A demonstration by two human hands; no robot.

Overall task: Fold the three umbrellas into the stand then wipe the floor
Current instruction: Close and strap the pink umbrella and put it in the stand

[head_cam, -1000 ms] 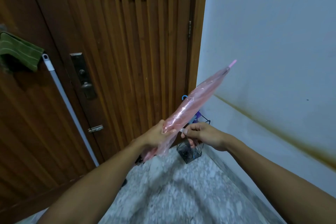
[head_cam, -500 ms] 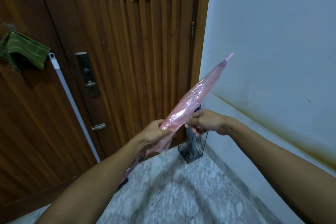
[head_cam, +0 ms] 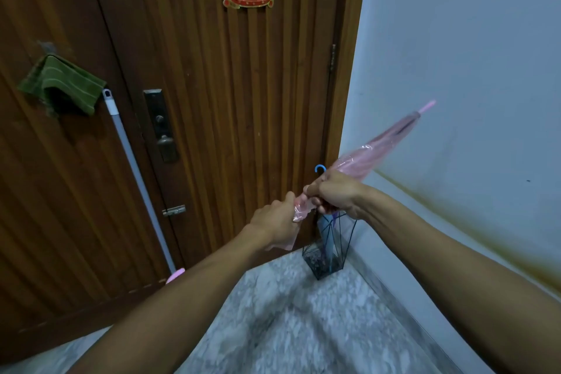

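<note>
Both hands grip the pink umbrella (head_cam: 368,155), left hand (head_cam: 277,222) curled round its loose canopy, right hand (head_cam: 334,194) fisted higher, tip toward 2 o'clock above the stand (head_cam: 326,249); slack plastic could spring open and snag the wire rim.

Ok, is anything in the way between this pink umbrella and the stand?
Partly: the wire stand already holds a blue-handled umbrella. The pink umbrella, gripped by both hands, has nothing else visible between.
</note>
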